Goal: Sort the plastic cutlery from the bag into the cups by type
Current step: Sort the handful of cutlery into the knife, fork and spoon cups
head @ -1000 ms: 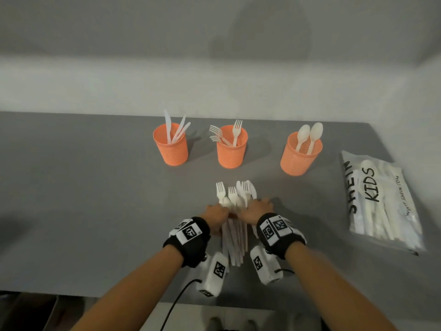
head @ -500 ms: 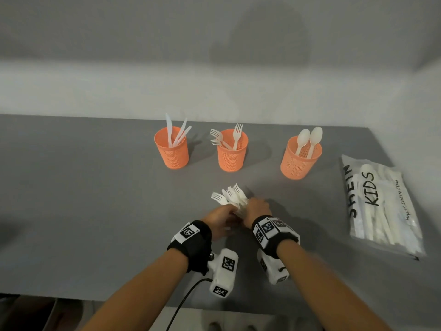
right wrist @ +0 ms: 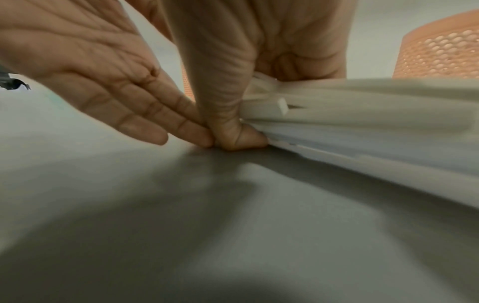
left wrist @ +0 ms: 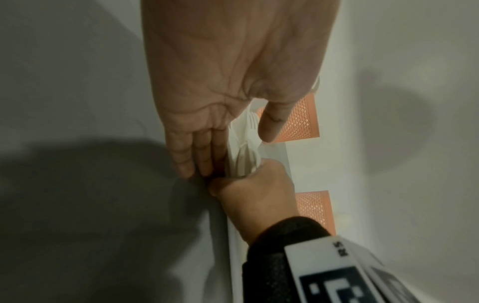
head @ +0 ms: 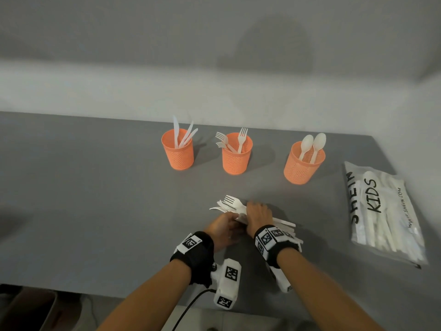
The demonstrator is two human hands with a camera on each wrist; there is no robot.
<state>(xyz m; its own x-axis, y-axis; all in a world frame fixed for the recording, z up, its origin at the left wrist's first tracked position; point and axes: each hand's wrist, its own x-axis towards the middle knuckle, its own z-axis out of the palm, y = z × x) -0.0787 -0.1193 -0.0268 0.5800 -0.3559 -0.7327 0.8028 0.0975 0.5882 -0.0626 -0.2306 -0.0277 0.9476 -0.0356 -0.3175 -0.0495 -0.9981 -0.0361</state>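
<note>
A bundle of white plastic cutlery [head: 235, 206] lies slanted on the grey table [head: 95, 211], fork heads pointing far-left and handles trailing right. My right hand [head: 259, 216] grips the bundle [right wrist: 362, 114] from above, with the thumb [right wrist: 233, 131] tucked beneath it. My left hand [head: 224, 229] rests beside it, fingers [right wrist: 155, 131] straight on the table and thumb [left wrist: 270, 125] on the bundle's far side. Three orange mesh cups stand behind: the knife cup [head: 177, 151], the fork cup [head: 237, 156] and the spoon cup [head: 304, 166].
A clear bag printed "KIDS" [head: 381, 211], with more white cutlery inside, lies at the table's right edge. The table's near edge [head: 119, 293] runs under my forearms. A grey wall stands behind the cups.
The bundle has swung from pointing straight away to slanting far-left and now lies lower on the table. My right hand has moved over the top of it; the left has opened beside it.
</note>
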